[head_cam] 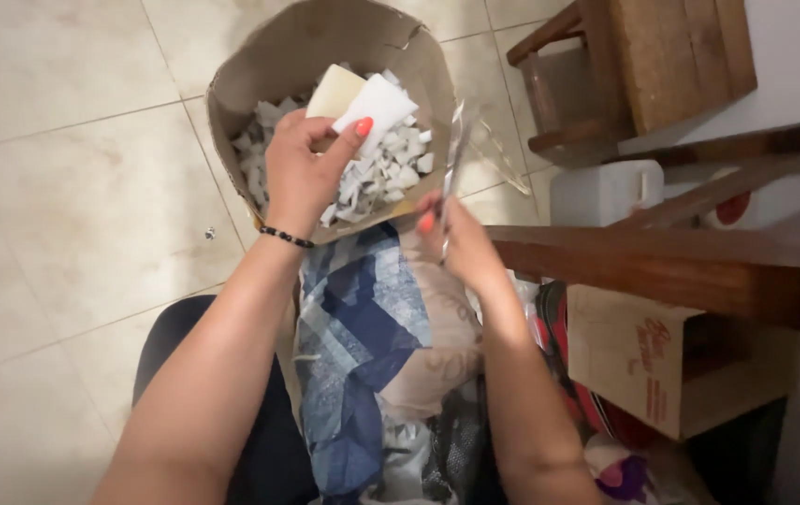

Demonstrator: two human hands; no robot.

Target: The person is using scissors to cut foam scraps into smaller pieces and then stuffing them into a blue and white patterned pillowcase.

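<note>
Two hands work over a cardboard bin (232,89) of white cut scraps (391,173): the left hand (302,173), at 12 o'clock, pinches a white foam piece (377,103) above the bin. At 1 o'clock the right hand (461,248) has its fingers closed round scissors (456,154), blades upright beside the piece. Judged step: mid-cutting; the next snip needs the piece fed between the blades, over the bin.

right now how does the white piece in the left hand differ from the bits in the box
The white piece is large, whole and rectangular; the bits are small and irregular. The piece is pinched in the left hand above the box; the bits lie loose in a heap inside it. Both are white and look like the same material.
</note>
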